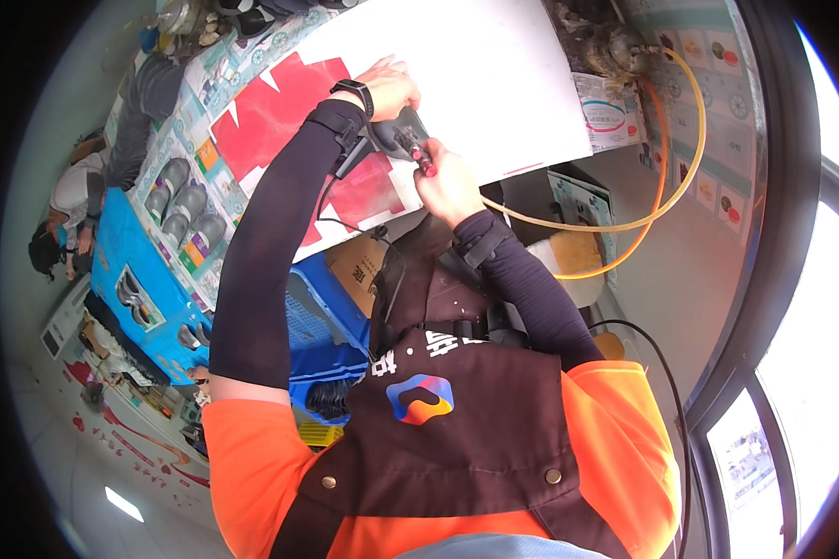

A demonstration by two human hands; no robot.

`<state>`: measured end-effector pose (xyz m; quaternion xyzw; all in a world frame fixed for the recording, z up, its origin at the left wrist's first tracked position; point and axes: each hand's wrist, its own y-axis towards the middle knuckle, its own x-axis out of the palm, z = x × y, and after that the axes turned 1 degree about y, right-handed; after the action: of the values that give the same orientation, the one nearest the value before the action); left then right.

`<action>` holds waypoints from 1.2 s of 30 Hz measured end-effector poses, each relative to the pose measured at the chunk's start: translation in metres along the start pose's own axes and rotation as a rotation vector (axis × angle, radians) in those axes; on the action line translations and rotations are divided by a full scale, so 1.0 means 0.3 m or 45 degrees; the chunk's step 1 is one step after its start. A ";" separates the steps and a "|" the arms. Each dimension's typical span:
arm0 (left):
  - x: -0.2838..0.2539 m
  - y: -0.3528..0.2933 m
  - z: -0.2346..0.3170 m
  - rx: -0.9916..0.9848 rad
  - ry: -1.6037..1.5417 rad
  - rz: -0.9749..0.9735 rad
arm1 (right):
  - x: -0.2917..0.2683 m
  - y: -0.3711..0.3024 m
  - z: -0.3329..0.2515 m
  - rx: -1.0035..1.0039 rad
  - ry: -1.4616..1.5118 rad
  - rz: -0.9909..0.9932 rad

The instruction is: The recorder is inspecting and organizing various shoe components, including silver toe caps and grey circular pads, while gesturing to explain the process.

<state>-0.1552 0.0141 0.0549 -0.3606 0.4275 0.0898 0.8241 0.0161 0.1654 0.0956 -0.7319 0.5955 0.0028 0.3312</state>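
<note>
Both grips, left hand (389, 86) and right hand (447, 182), clench a dark tool (401, 137) at the white board's (475, 74) near edge.

Work surface: table (494, 140) with a white top, far end running out of view at the upper edge. Directly on it: a red sheet (280, 112) with jagged, pointed edges, lying flat on the left part of the top. A second red piece (362, 191) sits at the near edge, just beside the first; can't tell if they're joined, an arm covers the gap. Right part of the top is bare white. A thin red strip (531, 170) shows along the near right edge.
</note>
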 end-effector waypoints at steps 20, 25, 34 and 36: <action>0.274 -0.514 -0.135 -0.856 -1.396 1.391 | -0.104 0.100 -0.055 -0.109 -0.283 -0.275; 0.545 -0.581 -0.067 -1.011 -1.614 1.331 | -0.121 0.112 -0.082 -0.175 -0.272 -0.392; 0.617 -0.292 0.035 -1.044 -1.697 1.038 | -0.185 0.153 -0.068 -0.077 -0.202 -0.395; 0.577 -0.249 0.043 -1.073 -1.703 0.879 | -0.216 0.178 -0.032 -0.063 -0.245 -0.534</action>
<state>-0.0058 -0.0591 -0.0349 -0.3575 -0.1309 0.6799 0.6267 -0.0532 0.2133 0.1032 -0.8439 0.3958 0.0181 0.3617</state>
